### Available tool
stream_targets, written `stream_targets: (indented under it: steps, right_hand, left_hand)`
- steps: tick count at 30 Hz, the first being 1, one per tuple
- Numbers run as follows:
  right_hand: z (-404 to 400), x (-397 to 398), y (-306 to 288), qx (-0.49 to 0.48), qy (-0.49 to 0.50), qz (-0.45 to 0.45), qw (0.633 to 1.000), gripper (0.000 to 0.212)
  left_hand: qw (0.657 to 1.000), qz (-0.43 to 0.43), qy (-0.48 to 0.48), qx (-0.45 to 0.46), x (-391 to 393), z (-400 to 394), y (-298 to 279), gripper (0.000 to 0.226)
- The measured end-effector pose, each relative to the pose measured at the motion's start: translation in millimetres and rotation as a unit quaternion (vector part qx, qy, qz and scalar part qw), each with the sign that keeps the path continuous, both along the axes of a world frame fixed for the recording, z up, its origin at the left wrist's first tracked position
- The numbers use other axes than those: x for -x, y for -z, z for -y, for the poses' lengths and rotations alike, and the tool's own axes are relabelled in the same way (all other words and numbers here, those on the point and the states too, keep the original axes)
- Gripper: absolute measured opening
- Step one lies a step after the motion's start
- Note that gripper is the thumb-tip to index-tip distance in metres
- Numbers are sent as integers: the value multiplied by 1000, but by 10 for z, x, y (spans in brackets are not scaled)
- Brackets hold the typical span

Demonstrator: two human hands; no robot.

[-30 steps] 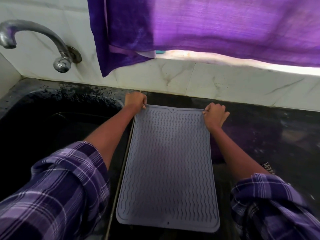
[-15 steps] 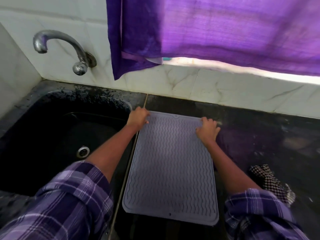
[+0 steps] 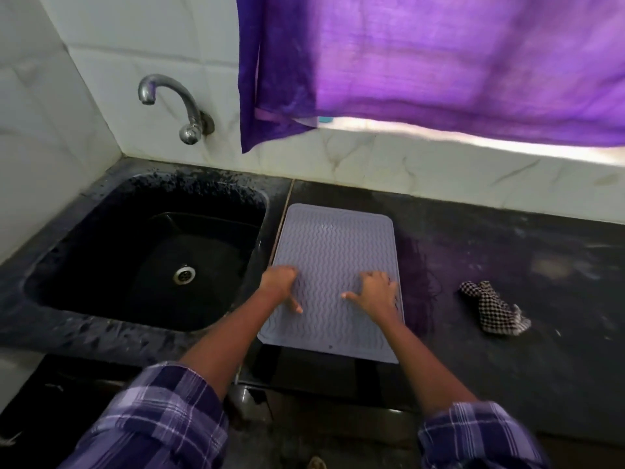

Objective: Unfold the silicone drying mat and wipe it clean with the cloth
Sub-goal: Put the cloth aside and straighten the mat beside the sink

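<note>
While the counter (image 3: pixel 507 265) runs dark along the tiled wall, the sink (image 3: pixel 101 265) sits at its left end under a purple curtain (image 3: pixel 439 62). The mat (image 3: pixel 334 245) lies unfolded and flat on the counter just right of the sink, its near edge overhanging the counter front. Both hands press on its near half, holding nothing: left hand (image 3: pixel 279 282) with fingers curled, right hand (image 3: pixel 377 289) spread. The cloth (image 3: pixel 493 308) lies crumpled, well apart to the right. Tap (image 3: pixel 169 96) on wall.

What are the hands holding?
Nothing. The left hand and right hand just rest on the flat mat; the cloth lies untouched.
</note>
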State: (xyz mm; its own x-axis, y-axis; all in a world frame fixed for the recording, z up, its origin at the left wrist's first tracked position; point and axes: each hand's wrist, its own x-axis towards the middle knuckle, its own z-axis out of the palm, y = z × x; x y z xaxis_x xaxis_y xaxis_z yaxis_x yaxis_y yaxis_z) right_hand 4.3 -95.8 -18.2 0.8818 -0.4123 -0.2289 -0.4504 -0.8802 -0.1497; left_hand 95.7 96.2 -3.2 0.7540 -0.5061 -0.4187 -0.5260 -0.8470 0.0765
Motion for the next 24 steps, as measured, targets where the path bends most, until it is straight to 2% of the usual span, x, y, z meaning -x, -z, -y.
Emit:
stream_targets:
  steps: [3,5,11,18,24]
  right_hand:
    - [-95,153,18,-2,-30,-44,999,78]
    - [-121,189,15,8,-35,-66,997,79]
    - [-187,183,-48,50,-44,-109,992,78]
    - [-245,235,-44,62,-45,-113,991,76]
    - [-292,234,-161,56,-39,-134,989,70]
  left_hand:
    - [997,22,31,-61,150,8,72,105]
    - [996,37,37,-78,182,-3,97,109]
    - [994,26,46,-93,279,-66,74,108]
    - [991,37,53,-116,310,-69,50,112]
    - [995,41,56,-68,308,-97,28,107]
